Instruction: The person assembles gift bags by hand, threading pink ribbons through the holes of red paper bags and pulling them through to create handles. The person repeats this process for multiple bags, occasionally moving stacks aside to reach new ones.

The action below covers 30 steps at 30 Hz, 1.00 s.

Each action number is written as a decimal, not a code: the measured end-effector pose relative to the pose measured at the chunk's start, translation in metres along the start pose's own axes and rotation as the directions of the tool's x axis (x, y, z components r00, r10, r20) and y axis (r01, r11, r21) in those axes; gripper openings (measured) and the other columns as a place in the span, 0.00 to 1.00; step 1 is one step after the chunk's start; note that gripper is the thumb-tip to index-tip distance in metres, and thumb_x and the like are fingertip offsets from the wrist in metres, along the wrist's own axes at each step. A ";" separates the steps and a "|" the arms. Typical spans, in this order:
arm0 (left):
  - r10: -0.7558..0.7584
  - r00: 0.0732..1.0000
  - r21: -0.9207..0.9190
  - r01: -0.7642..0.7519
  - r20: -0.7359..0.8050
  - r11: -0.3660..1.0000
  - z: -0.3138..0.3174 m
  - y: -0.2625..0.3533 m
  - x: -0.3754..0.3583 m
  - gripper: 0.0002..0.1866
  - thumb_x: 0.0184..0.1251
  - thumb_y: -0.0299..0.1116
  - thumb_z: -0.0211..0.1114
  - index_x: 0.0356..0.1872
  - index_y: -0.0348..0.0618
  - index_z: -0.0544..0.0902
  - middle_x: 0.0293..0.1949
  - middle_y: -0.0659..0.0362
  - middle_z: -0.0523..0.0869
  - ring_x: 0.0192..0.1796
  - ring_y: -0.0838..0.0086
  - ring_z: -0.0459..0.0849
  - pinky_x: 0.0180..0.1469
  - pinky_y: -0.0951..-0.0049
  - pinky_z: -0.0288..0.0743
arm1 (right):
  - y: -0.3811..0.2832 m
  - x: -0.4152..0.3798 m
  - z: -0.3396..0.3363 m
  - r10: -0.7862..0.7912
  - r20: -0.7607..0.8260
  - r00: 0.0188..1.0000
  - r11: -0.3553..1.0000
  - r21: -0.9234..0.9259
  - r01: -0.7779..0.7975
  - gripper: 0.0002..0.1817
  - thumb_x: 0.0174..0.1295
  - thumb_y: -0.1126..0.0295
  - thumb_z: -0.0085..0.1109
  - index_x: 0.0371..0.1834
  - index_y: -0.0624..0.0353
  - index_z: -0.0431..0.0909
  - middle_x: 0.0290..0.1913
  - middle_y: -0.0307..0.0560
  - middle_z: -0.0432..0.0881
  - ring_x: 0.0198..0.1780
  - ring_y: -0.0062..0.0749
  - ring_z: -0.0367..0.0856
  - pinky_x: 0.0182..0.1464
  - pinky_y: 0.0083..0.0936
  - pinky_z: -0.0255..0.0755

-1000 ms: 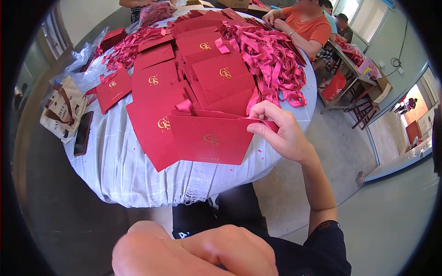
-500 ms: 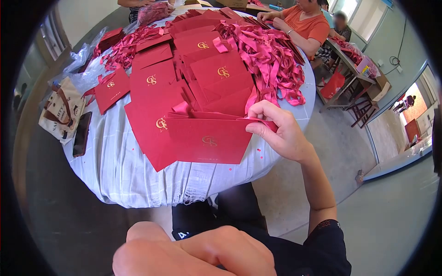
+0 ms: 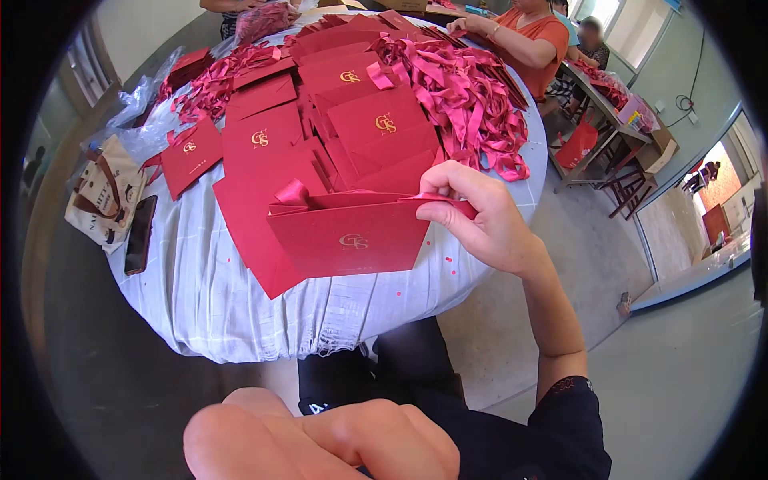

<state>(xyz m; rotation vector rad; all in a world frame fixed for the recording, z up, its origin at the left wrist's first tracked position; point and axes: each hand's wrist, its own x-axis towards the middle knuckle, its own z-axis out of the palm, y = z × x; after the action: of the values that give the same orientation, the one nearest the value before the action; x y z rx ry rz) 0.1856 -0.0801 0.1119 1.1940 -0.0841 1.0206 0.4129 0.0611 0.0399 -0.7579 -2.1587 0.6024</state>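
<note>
In front of me a red paper bag (image 3: 350, 240) with a gold logo hangs tilted above the table's front part. My right hand (image 3: 484, 216) is closed at its upper right corner, pinching the pink ribbon and the bag's rim between thumb and fingers. Another pink ribbon loop (image 3: 293, 193) sticks up at the upper left corner of the bag. My left hand (image 3: 336, 440) is very near the camera at the bottom, with bent fingers; whatever it may hold is hidden. Behind the held bag lie overlapping red bags (image 3: 380, 124).
Pink ribbons (image 3: 472, 104) are heaped at the right of the cloth-covered table (image 3: 352, 316). A phone (image 3: 141, 234) and a canvas tote (image 3: 104, 196) lie on the left. A person in an orange top (image 3: 538, 40) works at the far right. A side table (image 3: 612, 120) stands beyond.
My right hand has shifted slightly left and up, and the bag has moved and tilted with it. My left hand has moved slightly left. The orange-topped person's arms have shifted.
</note>
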 end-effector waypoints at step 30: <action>-0.145 0.989 -0.071 0.144 -0.001 0.987 -0.011 0.004 0.006 0.17 0.69 0.47 0.62 0.48 0.53 0.68 0.37 0.59 0.86 0.46 0.69 0.74 0.56 0.64 0.63 | 0.005 0.000 0.007 -0.041 0.004 0.999 0.999 -0.017 0.041 0.10 0.56 0.79 0.65 0.38 0.65 0.74 0.34 0.43 0.75 0.35 0.26 0.74 0.39 0.21 0.68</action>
<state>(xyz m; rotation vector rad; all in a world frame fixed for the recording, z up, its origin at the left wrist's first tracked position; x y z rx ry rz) 0.1814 -0.0680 0.1134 1.1161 -0.0282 0.8869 0.4090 0.0634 0.0324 -0.7201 -2.1800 0.5658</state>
